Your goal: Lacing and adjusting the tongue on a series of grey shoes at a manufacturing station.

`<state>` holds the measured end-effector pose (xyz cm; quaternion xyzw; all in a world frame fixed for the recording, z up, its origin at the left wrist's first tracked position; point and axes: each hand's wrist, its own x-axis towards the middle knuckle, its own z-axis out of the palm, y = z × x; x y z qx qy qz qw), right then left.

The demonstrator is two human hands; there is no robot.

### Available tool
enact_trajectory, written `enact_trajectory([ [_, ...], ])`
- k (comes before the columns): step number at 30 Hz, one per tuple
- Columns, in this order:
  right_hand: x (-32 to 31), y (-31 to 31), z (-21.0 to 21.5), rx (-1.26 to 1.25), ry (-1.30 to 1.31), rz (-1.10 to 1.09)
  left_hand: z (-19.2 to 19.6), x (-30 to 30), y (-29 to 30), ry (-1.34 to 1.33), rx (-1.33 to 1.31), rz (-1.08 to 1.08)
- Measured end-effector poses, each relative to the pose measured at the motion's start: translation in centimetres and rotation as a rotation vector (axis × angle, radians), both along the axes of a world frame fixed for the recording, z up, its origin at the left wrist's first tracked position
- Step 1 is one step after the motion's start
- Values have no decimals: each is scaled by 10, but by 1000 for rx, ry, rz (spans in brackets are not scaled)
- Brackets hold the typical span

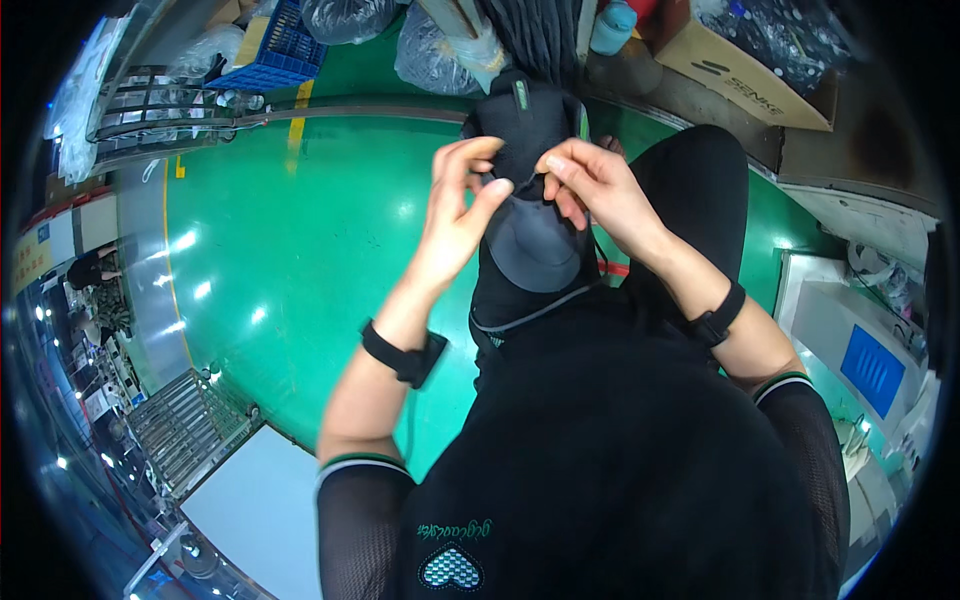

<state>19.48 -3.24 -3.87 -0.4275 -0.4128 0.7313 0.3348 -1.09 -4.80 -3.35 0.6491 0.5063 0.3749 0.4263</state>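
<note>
shirt (620,450) – 2 hands (455,208) (605,190), 1 blk item (535,250)

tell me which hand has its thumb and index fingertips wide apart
The left hand: a clear gap shows between those tips, while the right hand holds them close together at the black item.

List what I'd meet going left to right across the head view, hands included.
Yellow sign → blue crate → left hand → right hand → cardboard box → blue square panel.
</note>
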Motion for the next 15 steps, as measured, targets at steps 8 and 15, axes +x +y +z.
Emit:
enact_trajectory([
  [8,-26,1,3,54,-127,131,-68,-65,-58,120,-586,-20],
  [15,-2,11,40,446,-491,482,41,-1,-64,300,286,-549],
])
